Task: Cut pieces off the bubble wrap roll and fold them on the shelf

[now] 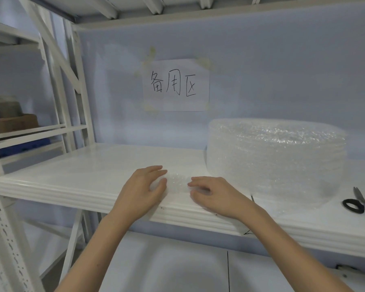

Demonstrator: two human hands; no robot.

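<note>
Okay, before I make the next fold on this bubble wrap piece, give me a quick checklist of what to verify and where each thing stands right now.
1. Piece lies on the shelf: ok, the bubble wrap piece sits near the front edge.
2. Both hands on it: ok, left hand and right hand rest on its two ends.
3. Edges lined up for folding: cannot tell, the clear wrap blends into the white shelf.
4. Room to fold: ok, bare shelf to the left; bubble wrap roll stands close on the right.
5. Scissors out of the way: ok, they lie far right, beyond the roll.
</note>
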